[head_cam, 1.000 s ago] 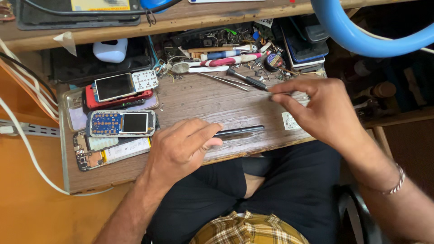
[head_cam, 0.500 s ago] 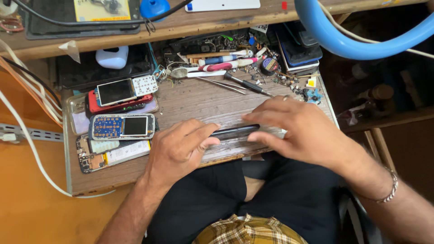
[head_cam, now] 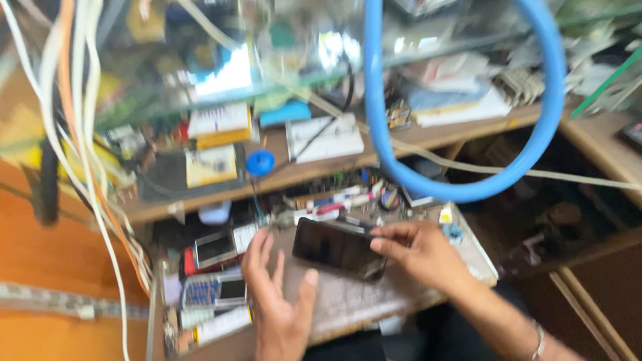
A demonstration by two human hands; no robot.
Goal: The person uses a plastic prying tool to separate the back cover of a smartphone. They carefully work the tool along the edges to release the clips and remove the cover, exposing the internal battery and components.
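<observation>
Right hand [head_cam: 418,254] is pinching a black phone [head_cam: 338,249] by its edge, holding it tilted over the wooden tray [head_cam: 401,294]. Left hand [head_cam: 277,304] is sitting open, fingers spread, just beside the phone's lower corner. Old keypad phones [head_cam: 217,271] are lying to the left; the shot is pretty blurry.

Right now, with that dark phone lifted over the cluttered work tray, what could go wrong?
The right hand pinches the dark phone by one edge only, while the left hand is open below it, so the phone could slip from that grip. The small phones beside the left hand and the tools behind crowd the tray, so a drop may strike them. The blue hose hangs close above and could snag.
</observation>
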